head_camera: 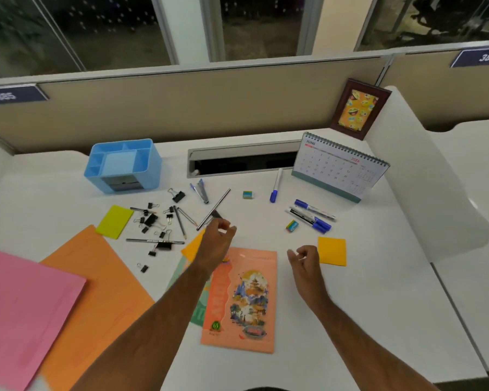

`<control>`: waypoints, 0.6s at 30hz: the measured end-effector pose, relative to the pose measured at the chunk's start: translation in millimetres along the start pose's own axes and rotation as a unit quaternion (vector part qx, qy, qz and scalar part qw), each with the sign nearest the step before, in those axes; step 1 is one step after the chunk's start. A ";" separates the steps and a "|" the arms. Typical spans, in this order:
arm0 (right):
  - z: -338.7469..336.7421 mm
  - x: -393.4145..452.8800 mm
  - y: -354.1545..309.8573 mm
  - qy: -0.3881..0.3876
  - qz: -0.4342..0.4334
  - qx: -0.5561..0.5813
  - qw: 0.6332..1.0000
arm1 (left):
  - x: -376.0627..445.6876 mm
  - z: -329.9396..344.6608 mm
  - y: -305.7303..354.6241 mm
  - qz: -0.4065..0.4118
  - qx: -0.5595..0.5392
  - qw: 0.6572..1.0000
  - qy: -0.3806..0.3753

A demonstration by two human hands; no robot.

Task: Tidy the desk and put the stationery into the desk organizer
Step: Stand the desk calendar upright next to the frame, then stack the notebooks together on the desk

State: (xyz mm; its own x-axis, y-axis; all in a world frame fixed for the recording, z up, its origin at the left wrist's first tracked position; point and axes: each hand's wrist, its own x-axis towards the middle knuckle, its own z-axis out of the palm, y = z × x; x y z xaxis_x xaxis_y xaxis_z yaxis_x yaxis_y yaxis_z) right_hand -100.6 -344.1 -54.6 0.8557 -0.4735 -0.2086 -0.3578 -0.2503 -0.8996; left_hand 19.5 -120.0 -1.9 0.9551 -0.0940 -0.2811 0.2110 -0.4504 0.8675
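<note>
Hovering over the white bench (364, 292), your left hand (218, 238) and right hand (305, 259) hang loosely curled, holding nothing. Blue plastic organizer (123, 165), rectangular, back left; four blue-capped markers (312, 218); scattered black binder clips (153, 221).

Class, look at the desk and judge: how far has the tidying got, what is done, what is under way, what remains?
Done: nothing visible; the blue organizer shows no stationery in it. Under way: the left hand reaches toward a long dark pen, fingers curled, not clearly gripping it; the right hand holds nothing. Left: binder clips, pencils, blue markers, erasers, sticky notes.
</note>
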 end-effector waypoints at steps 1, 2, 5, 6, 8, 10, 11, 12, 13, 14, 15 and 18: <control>4.5 -5.1 6.2 -0.021 0.013 -0.025 0.999 | -11.7 -2.5 -10.4 -0.011 0.001 1.000 -0.009; 8.2 -10.6 10.7 -0.039 0.019 -0.050 0.998 | -22.7 -4.5 -23.0 -0.025 -0.002 1.000 -0.014; 15.6 -25.4 16.4 -0.071 0.024 -0.105 0.992 | -54.4 -12.1 -55.1 -0.050 0.041 0.998 -0.013; 17.6 -29.8 16.5 -0.081 0.028 -0.115 0.990 | -62.6 -14.9 -65.3 -0.055 0.057 0.997 0.001; 20.4 -38.8 13.6 -0.106 0.036 -0.127 0.985 | -75.7 -19.9 -80.6 -0.072 0.092 0.992 0.040; 22.5 -48.5 9.1 -0.147 0.037 -0.139 0.979 | -89.8 -23.5 -83.8 -0.090 0.112 0.988 0.061; 23.1 -53.1 6.4 -0.169 0.038 -0.142 0.975 | -96.4 -24.1 -83.6 -0.097 0.107 0.988 0.061; 23.9 -56.4 5.3 -0.185 0.041 -0.142 0.972 | -102.3 -24.5 -84.1 -0.103 0.102 0.988 0.055; 24.8 -59.0 5.2 -0.194 0.043 -0.142 0.970 | -107.1 -24.2 -84.8 -0.106 0.096 0.989 0.047; 26.2 -60.4 7.3 -0.194 0.044 -0.148 0.969 | -111.0 -23.4 -84.8 -0.110 0.090 0.989 0.041; 27.4 -61.2 9.6 -0.190 0.043 -0.159 0.968 | -113.6 -22.1 -85.3 -0.116 0.081 0.989 0.035; 29.5 -61.1 14.4 -0.188 0.040 -0.190 0.963 | -116.0 -17.7 -84.4 -0.147 0.028 0.988 0.028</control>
State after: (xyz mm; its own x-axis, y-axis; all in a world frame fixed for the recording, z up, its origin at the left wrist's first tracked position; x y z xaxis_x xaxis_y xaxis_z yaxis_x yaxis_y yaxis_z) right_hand -147.0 -293.9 -66.1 0.8690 -0.1828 -0.4598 -0.4781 -0.5496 -0.6851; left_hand -105.4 -55.3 -35.2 0.8645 0.0970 -0.4932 0.4708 -0.5000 0.7269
